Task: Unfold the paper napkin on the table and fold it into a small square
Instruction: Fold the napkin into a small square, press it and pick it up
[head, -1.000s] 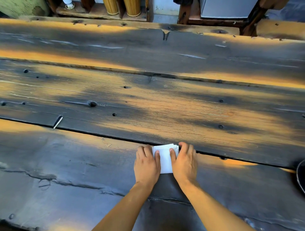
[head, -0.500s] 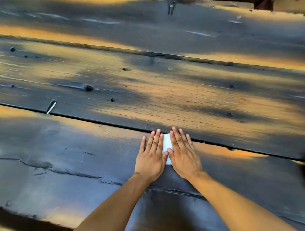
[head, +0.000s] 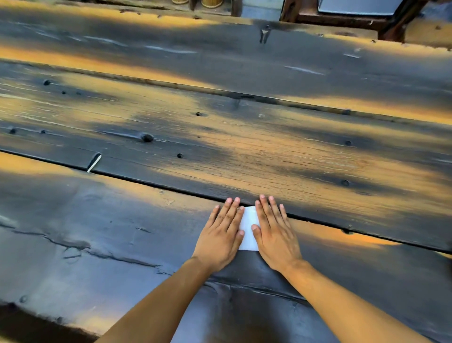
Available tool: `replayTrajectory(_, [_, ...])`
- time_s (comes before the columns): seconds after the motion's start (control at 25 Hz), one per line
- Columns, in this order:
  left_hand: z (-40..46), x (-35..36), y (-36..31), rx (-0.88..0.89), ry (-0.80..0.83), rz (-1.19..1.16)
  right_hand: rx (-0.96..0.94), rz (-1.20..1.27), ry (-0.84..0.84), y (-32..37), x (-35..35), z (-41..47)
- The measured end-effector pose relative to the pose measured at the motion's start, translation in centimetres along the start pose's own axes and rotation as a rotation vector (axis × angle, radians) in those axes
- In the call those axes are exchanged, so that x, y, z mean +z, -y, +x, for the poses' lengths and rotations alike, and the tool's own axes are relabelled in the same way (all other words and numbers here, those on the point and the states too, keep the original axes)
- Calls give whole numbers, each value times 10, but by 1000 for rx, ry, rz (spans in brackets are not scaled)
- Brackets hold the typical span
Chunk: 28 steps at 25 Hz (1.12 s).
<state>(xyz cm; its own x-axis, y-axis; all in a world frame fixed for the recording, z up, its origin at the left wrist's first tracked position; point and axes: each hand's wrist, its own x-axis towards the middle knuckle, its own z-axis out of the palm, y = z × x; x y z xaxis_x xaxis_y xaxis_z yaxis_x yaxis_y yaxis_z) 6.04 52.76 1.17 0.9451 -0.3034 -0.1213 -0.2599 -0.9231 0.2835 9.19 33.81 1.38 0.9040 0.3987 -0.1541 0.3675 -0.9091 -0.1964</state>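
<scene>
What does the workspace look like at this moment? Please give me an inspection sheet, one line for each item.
Surface: a dark plank table of worn wood, with cracks, knots and gaps between the boards.
Job's things: a white paper napkin lies folded small and flat near the gap between two planks; only a strip shows between the hands.
Clutter: a small pale sliver at a plank gap on the left; what it is cannot be told.
Grippers: the left hand and the right hand press flat on the napkin, fingers straight, one on each side.
Cables: nothing seen.
Surroundings: wooden furniture and woven containers beyond the far edge.
</scene>
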Motion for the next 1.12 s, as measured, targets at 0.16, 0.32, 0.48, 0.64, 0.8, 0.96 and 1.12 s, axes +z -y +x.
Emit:
replayTrajectory(0.16, [6, 13, 1, 52, 27, 89, 25, 41, 21, -3, 10, 2])
replayTrajectory(0.32, [5, 13, 2, 57, 36, 109, -59, 18, 75, -15, 8, -1])
replayTrajectory(0.48, [-10, -1, 14, -170, 5, 60, -54, -44, 57, -31, -7, -16])
replayTrajectory(0.64, [-66, -7, 62, -524, -82, 80, 5, 3, -41, -8, -21, -15])
replayTrajectory(0.8, [-88, -10, 102, -664, -63, 107, 22, -25, -1, 15, -14, 14])
replayTrajectory(0.96, [-85, -8, 102, -673, -111, 78, 88, -38, 35, 10, 7, 22])
replayTrajectory(1.12, [-87, -8, 105, -673, -120, 67, 86, -20, 29, 10, 12, 22])
